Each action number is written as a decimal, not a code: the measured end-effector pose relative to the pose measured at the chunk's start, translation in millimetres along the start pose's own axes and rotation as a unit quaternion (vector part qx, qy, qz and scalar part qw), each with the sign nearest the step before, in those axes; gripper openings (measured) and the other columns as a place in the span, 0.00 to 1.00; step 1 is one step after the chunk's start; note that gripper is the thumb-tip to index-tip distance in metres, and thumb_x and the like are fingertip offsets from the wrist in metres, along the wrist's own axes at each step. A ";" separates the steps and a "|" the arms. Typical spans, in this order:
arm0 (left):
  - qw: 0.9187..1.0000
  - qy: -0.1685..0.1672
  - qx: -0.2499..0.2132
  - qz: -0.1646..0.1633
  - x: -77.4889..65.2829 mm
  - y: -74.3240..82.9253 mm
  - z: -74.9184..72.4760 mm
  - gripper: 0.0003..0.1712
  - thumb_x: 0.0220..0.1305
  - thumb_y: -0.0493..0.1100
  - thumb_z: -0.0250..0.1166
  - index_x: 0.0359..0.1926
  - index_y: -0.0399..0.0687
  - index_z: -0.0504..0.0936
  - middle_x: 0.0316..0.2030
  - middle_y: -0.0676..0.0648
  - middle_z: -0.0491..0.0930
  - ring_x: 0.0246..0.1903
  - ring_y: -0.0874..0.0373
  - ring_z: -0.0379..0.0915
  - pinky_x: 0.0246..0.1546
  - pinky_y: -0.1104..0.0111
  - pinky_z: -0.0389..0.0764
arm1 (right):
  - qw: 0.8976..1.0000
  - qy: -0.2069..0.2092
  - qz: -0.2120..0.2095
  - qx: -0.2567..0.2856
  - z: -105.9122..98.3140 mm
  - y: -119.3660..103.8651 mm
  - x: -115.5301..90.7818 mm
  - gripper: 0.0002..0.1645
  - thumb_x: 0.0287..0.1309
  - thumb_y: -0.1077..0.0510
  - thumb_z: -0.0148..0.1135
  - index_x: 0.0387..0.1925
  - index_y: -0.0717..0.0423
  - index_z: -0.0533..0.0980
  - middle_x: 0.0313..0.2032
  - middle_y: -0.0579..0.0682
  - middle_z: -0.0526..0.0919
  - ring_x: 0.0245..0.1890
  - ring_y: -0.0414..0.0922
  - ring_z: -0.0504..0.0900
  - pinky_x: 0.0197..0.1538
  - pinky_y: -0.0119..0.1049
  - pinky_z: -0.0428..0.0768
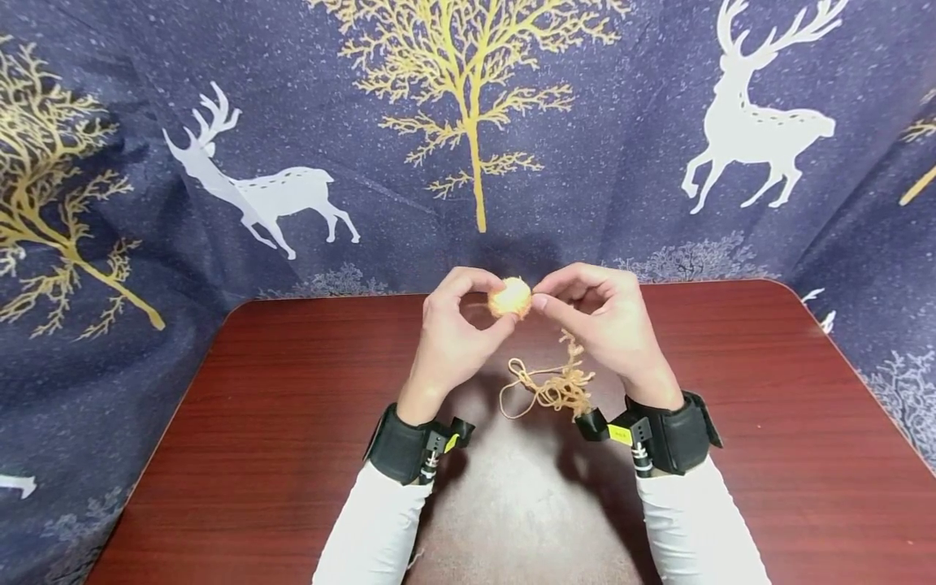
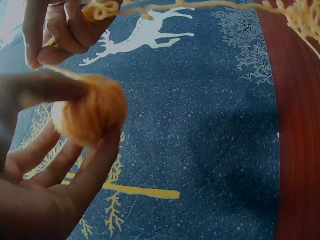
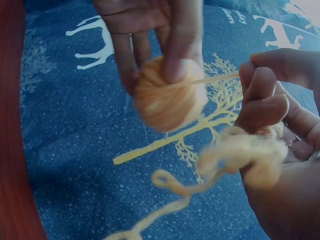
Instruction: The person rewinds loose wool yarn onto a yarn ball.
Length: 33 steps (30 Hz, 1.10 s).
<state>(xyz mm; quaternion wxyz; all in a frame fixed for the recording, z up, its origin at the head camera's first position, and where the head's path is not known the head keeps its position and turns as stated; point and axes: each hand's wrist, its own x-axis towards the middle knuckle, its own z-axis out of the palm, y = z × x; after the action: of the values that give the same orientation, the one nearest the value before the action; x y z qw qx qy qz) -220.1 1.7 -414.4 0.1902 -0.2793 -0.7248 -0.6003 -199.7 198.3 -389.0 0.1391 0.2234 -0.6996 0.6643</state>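
Note:
A small ball of orange-yellow yarn is pinched between the thumb and fingers of my left hand, above the far part of the table. From the ball, a short taut strand runs to my right hand, whose thumb and forefinger pinch it. Loose yarn bunches at the right palm in the right wrist view and trails downward. In the head view a tangled heap of the same yarn shows below the right hand, with a loop spread to its left.
A reddish-brown wooden table lies under both hands, with a pale glare patch in front. Behind it hangs a dark blue cloth printed with white deer and golden trees. Each wrist wears a black strap with a small camera.

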 end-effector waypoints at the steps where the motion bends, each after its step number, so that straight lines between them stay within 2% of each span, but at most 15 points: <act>1: 1.000 -0.016 -0.002 -0.001 -0.2 0.1 -0.1 0.20 0.45 0.26 0.76 0.41 0.35 0.82 0.42 0.41 0.80 0.43 0.53 0.80 0.44 0.65 0.87 | 1.000 0.004 0.001 0.007 -1.5 0.1 0.1 0.05 0.55 0.74 0.69 0.35 0.69 0.83 0.23 0.57 0.83 0.16 0.40 0.75 0.16 0.30 0.72; 5: 0.995 -0.092 -0.030 -0.013 -1.2 1.7 -1.7 0.20 0.46 0.24 0.75 0.42 0.36 0.82 0.42 0.43 0.80 0.43 0.54 0.80 0.46 0.65 0.86 | 0.999 0.018 0.006 0.028 -6.4 0.5 0.5 0.04 0.55 0.73 0.69 0.34 0.71 0.82 0.21 0.59 0.82 0.17 0.41 0.77 0.17 0.31 0.74; 9: 0.981 -0.169 -0.095 -0.026 -2.3 5.8 -3.5 0.21 0.47 0.22 0.74 0.43 0.36 0.82 0.44 0.45 0.79 0.44 0.55 0.81 0.49 0.62 0.86 | 0.999 0.028 0.006 0.029 -10.5 2.9 1.1 0.04 0.56 0.73 0.69 0.35 0.71 0.82 0.22 0.60 0.82 0.18 0.44 0.79 0.20 0.31 0.78; 12: 0.967 -0.199 -0.157 -0.023 -2.8 9.4 -5.1 0.21 0.47 0.21 0.73 0.44 0.33 0.81 0.45 0.42 0.79 0.45 0.52 0.81 0.50 0.58 0.86 | 0.999 0.030 0.011 0.023 -12.4 5.3 1.0 0.05 0.56 0.72 0.69 0.36 0.70 0.83 0.23 0.58 0.83 0.18 0.46 0.80 0.21 0.32 0.79; 14: 0.960 -0.201 -0.193 -0.014 -2.8 11.4 -6.0 0.21 0.47 0.19 0.73 0.44 0.31 0.81 0.45 0.41 0.79 0.46 0.51 0.80 0.50 0.55 0.85 | 0.999 0.026 0.017 0.022 -12.6 6.8 1.0 0.05 0.57 0.71 0.69 0.36 0.70 0.83 0.22 0.58 0.83 0.18 0.45 0.79 0.20 0.32 0.79; 18: 0.949 -0.182 -0.259 0.004 -1.5 14.1 -6.4 0.23 0.44 0.15 0.71 0.43 0.25 0.78 0.46 0.41 0.78 0.46 0.51 0.79 0.48 0.50 0.85 | 0.999 0.012 0.022 0.026 -11.2 10.6 1.6 0.04 0.57 0.72 0.69 0.36 0.70 0.83 0.23 0.56 0.83 0.17 0.43 0.77 0.20 0.30 0.76; 23: 0.940 -0.124 -0.316 0.028 0.3 14.5 -4.9 0.23 0.43 0.14 0.69 0.43 0.19 0.73 0.46 0.44 0.79 0.48 0.52 0.78 0.49 0.53 0.85 | 0.999 -0.009 0.017 0.039 -8.1 14.9 2.9 0.05 0.58 0.74 0.66 0.36 0.69 0.83 0.26 0.53 0.86 0.19 0.39 0.78 0.19 0.29 0.76; 25: 0.938 -0.093 -0.332 0.037 1.0 14.4 -4.1 0.22 0.44 0.15 0.70 0.43 0.22 0.75 0.46 0.43 0.79 0.49 0.52 0.78 0.50 0.54 0.85 | 0.999 -0.020 0.015 0.039 -6.1 16.0 2.9 0.07 0.58 0.75 0.65 0.37 0.68 0.83 0.26 0.52 0.86 0.20 0.39 0.79 0.20 0.29 0.77; 28: 0.937 -0.044 -0.344 0.041 1.8 15.1 -2.4 0.22 0.46 0.17 0.71 0.43 0.33 0.79 0.46 0.42 0.79 0.49 0.51 0.78 0.50 0.57 0.85 | 0.999 -0.031 0.012 0.022 -1.4 16.6 3.0 0.08 0.56 0.76 0.65 0.38 0.69 0.83 0.25 0.50 0.85 0.20 0.38 0.78 0.20 0.28 0.75; 31: 0.938 0.003 -0.346 0.031 2.2 16.6 -0.6 0.24 0.47 0.18 0.70 0.44 0.42 0.82 0.46 0.42 0.79 0.48 0.51 0.79 0.50 0.60 0.85 | 0.999 -0.040 0.018 0.010 4.8 16.4 3.2 0.07 0.55 0.77 0.65 0.37 0.71 0.82 0.25 0.51 0.85 0.20 0.40 0.78 0.21 0.29 0.75; 33: 0.940 0.033 -0.338 0.022 2.3 17.3 1.2 0.24 0.47 0.18 0.69 0.43 0.43 0.82 0.45 0.43 0.78 0.47 0.52 0.79 0.48 0.62 0.86 | 0.999 -0.044 0.022 0.000 8.6 15.8 3.2 0.05 0.56 0.75 0.66 0.36 0.71 0.81 0.26 0.51 0.84 0.20 0.40 0.77 0.21 0.29 0.74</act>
<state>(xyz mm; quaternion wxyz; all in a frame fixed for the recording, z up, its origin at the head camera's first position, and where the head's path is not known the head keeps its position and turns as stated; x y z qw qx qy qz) -210.9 5.4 -400.0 0.1213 -0.3231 -0.4663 -0.8145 -209.5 189.7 -401.8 0.0936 0.2367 -0.7096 0.6571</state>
